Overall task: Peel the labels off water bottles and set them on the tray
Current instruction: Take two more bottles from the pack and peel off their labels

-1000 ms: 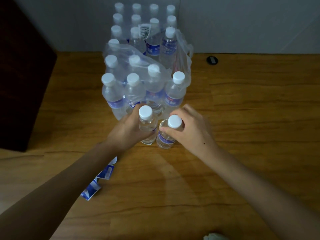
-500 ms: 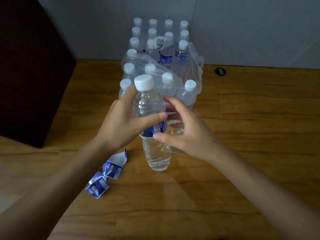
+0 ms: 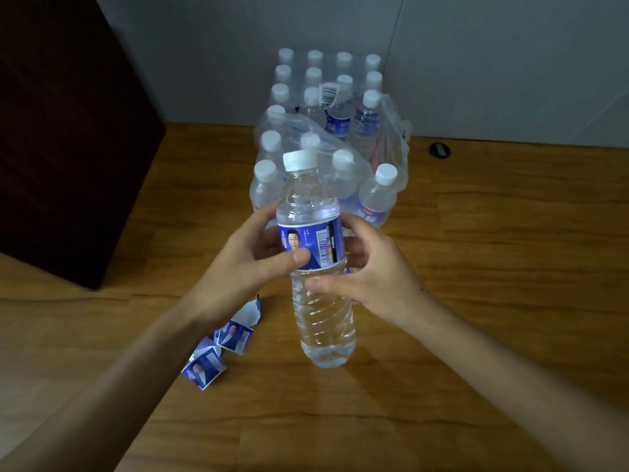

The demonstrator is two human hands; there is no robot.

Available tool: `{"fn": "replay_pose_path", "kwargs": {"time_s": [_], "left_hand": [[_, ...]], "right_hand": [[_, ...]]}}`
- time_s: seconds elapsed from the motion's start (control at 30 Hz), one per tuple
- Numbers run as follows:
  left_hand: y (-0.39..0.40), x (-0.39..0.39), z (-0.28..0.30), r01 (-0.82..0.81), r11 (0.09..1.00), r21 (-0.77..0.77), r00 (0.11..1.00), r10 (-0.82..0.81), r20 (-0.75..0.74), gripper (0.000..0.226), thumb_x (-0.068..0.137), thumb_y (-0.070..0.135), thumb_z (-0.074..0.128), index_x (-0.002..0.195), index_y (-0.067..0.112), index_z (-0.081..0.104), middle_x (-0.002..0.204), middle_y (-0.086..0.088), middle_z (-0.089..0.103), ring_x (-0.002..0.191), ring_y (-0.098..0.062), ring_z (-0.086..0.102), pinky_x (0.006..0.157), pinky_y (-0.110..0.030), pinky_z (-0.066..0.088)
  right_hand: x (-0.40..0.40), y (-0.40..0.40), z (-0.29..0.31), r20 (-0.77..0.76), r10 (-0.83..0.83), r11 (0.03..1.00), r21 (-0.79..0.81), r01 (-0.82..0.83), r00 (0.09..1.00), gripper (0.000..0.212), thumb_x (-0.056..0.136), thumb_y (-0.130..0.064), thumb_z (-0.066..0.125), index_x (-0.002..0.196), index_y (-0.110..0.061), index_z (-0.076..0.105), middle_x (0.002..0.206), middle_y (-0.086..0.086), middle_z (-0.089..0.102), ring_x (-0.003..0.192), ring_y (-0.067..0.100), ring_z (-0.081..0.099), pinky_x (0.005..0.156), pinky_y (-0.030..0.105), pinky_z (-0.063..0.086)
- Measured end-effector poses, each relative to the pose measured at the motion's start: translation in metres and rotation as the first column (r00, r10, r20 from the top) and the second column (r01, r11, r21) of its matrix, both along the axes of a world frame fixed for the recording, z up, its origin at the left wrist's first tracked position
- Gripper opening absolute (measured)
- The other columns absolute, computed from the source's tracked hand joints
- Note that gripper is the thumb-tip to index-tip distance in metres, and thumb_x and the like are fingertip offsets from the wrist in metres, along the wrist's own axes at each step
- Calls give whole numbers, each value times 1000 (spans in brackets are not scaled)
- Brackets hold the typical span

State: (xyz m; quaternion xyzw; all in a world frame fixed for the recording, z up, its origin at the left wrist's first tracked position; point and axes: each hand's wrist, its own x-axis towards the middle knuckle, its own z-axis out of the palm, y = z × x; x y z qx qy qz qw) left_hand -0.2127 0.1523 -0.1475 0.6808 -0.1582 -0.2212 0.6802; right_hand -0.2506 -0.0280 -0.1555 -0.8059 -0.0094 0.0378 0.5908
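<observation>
A clear water bottle [image 3: 316, 308] with a white cap and a blue label [image 3: 311, 245] is held upright above the wooden table [image 3: 493, 301]. My left hand [image 3: 245, 270] grips it at the label, thumb across the front. My right hand [image 3: 377, 284] curls round its right side, thumb just below the label. Behind stands an opened shrink-wrapped pack of bottles [image 3: 326, 158], several with blue labels. Peeled blue labels [image 3: 221, 349] lie crumpled on the table under my left forearm. No tray is in view.
A dark wooden cabinet [image 3: 68, 131] stands at the left. A small black round object [image 3: 439, 150] lies by the grey wall at the back right.
My left hand lifted one bottle from the table and raised it toward me. My right hand let go of the other bottle and took hold of the raised one. The label now faces me.
</observation>
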Motion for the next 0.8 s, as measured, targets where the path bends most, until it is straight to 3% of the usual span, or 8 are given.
{"fn": "replay_pose_path", "kwargs": {"time_s": [0.1,0.23,0.4,0.5,0.63,0.8], "left_hand": [[2,-7,-8,40,999,-35,998,-41,-44,66,70,21,72,131,20,47,120,-1,68,109,-18,65,81,-23,54],[0,-12,-14,-20,994,-111,996,9,-93,60,70,19,69,127,16,50,117,-1,69,105,-17,67,78,-21,54],[-2,-13,-19,-99,989,-110,993,91,-77,58,68,9,75,122,18,55,112,-2,71,101,-17,69,76,-22,55],[-2,-10,-18,-129,990,-64,991,128,-23,63,63,23,78,122,24,56,115,-1,69,109,-21,65,82,-29,56],[-4,-7,-19,-167,986,2,985,167,34,70,61,23,81,125,22,53,116,1,68,109,-18,65,85,-32,56],[-7,-10,-18,-215,973,88,971,203,128,68,63,15,82,121,33,52,114,13,67,105,-8,65,84,-24,55]], "right_hand": [[2,3,3,-10,21,999,38,-21,1000,71,61,-20,89,121,-29,53,108,-8,69,99,5,66,79,22,54],[4,6,3,-11,93,996,8,-93,996,71,60,-27,86,122,-31,52,111,-7,68,104,11,64,85,34,55],[4,-2,10,-43,175,981,-77,-178,984,58,72,-28,80,123,-36,54,113,-16,66,103,2,62,86,26,53],[3,-9,19,0,70,996,-62,-70,998,40,77,-32,69,117,-28,63,107,-15,70,95,2,66,83,25,53],[5,-7,24,32,-79,996,-28,80,996,13,84,-21,70,96,-17,72,86,-10,73,80,3,70,67,17,53],[9,-2,21,34,-144,989,-39,146,989,10,81,-9,71,90,-13,74,82,-6,74,75,6,71,73,29,59]]}}
